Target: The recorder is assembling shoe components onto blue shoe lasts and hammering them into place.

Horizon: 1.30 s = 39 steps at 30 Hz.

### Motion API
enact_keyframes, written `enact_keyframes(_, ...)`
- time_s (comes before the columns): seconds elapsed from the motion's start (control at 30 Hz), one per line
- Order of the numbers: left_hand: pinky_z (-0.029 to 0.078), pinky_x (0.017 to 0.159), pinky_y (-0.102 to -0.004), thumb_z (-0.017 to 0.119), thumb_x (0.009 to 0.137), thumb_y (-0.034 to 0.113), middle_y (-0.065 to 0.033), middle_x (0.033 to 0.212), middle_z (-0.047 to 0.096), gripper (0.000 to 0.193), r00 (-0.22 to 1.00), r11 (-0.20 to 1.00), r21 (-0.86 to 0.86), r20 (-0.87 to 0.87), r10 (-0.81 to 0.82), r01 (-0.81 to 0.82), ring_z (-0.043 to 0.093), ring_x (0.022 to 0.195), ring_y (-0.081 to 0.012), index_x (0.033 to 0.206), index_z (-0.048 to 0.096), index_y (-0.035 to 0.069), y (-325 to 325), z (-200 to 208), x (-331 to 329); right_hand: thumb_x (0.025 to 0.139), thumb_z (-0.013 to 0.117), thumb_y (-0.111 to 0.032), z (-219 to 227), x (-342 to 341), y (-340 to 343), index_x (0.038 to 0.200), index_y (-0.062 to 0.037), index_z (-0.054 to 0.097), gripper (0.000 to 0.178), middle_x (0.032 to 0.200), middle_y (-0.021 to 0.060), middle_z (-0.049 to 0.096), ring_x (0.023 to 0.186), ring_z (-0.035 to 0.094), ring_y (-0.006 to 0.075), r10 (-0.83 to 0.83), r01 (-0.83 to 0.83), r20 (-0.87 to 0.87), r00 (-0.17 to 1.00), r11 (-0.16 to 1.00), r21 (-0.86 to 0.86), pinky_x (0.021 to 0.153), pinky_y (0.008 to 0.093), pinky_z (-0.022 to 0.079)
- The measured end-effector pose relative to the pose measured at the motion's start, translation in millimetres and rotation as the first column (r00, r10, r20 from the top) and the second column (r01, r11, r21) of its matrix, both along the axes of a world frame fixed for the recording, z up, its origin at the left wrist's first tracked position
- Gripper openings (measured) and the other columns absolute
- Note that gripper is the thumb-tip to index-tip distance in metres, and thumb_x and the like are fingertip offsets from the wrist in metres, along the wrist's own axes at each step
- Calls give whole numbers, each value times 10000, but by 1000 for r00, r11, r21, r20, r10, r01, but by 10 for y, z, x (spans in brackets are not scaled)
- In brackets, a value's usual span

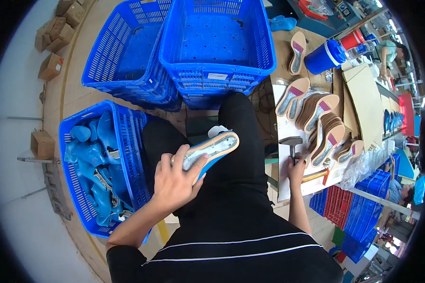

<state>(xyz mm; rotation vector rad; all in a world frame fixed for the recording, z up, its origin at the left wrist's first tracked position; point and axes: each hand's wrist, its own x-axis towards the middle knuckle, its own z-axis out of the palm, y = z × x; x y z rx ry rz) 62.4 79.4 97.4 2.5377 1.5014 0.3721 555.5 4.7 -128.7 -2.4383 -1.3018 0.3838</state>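
Over my lap, my left hand point(174, 177) grips a blue shoe last point(216, 159) with its sole side turned up. On that side lies a tan-edged insole point(228, 140) with a grey, whitish-patched middle. At the table on the right, my right hand point(296, 170) is closed around the handle of a hammer point(291, 141), whose dark head points away from me. Just beyond that hand, stacks of insoles point(333, 134) with purple patches lie on a white sheet point(284, 181). A second tool with a wooden handle point(314, 176) rests near my right fingers.
A blue crate point(136, 165) full of blue lasts point(90, 153) stands at my left. Stacked blue crates point(217, 78) stand ahead. A blue jug point(325, 56) and cardboard point(362, 101) are on the table. Cartons point(50, 66) line the left wall. Other people sit farther right.
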Motion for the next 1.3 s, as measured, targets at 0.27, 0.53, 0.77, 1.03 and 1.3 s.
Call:
enact_keyframes(0.27, 537, 836, -455, 874, 847, 285, -200, 1428, 532, 651, 1000, 1000, 4, 10, -20, 20, 553, 1033, -357, 1473, 698, 295, 15, 72, -50, 1015, 739, -222, -18, 215, -42, 1222, 64, 622, 371, 1032, 315, 709, 986, 694, 496, 86, -85, 50, 995, 996, -26, 898, 533, 550)
enact_keyframes(0.53, 531, 823, -436, 872, 832, 271, -190, 1434, 532, 735, 1000, 1000, 24, 8, -5, 5, 553, 1030, -336, 1529, 643, 302, -34, 47, -118, 1177, 521, -436, 951, -538, 252, 1053, -121, 562, 341, 593, -73, 387, 418, 355, 57, -71, 216, -858, 508, 975, 47, 382, 254, 276)
enact_keyframes(0.77, 536, 767, -425, 870, 810, 261, -150, 1440, 527, 754, 1000, 999, 53, 22, -3, 2, 549, 1002, -330, 1522, 627, 301, -39, 33, -124, 1156, 575, -282, 2632, -1728, 710, 1128, -29, 578, 254, 657, 146, 600, 590, 661, 277, 548, -522, -299, 781, 836, 168, 574, 396, 478)
enact_keyframes(1.03, 515, 815, -414, 839, 866, 285, -165, 1468, 527, 709, 999, 1000, 11, 46, -4, 3, 545, 1025, -320, 1543, 626, 296, -18, 61, -122, 1141, 590, -253, 2737, -2265, 852, 1215, -6, 552, 261, 722, 281, 662, 732, 690, 533, 689, -711, -322, 650, 700, 63, 609, 554, 507)
enact_keyframes(1.3, 509, 813, -409, 834, 869, 304, -164, 1472, 529, 700, 999, 1000, 14, 37, 5, -6, 542, 1021, -320, 1538, 629, 292, -20, 73, -143, 1139, 586, -249, 2745, -2224, 879, 1219, 2, 574, 264, 713, 249, 667, 682, 684, 504, 671, -688, -201, 713, 726, -15, 607, 542, 502)
